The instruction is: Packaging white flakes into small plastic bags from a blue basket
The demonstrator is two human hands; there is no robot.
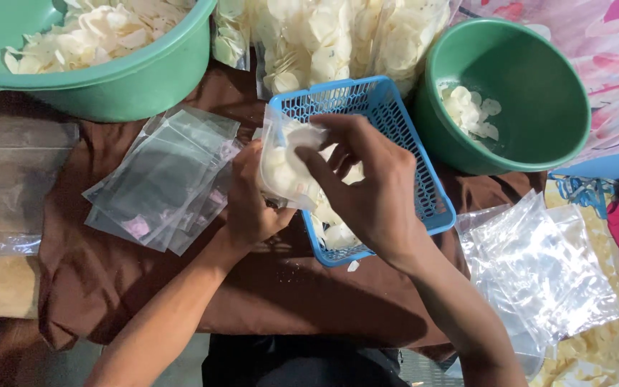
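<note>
While the left hand grips a small clear plastic bag part-filled w/ pale white chips from its left side, the right hand pinches the bag's top edge, thumb & fingers pressed together on the film. Bag sits over the near-left part of a blue plastic mesh basket, approx. mid-cloth on the brown cloth. Stack of empty clear zip bags lies just left of the hands; another clear pile at the cloth's right edge. Large green plastic basin w/ chips at far-left corner; a smaller green bowl, nearly empty, far right beside the basket.
</note>
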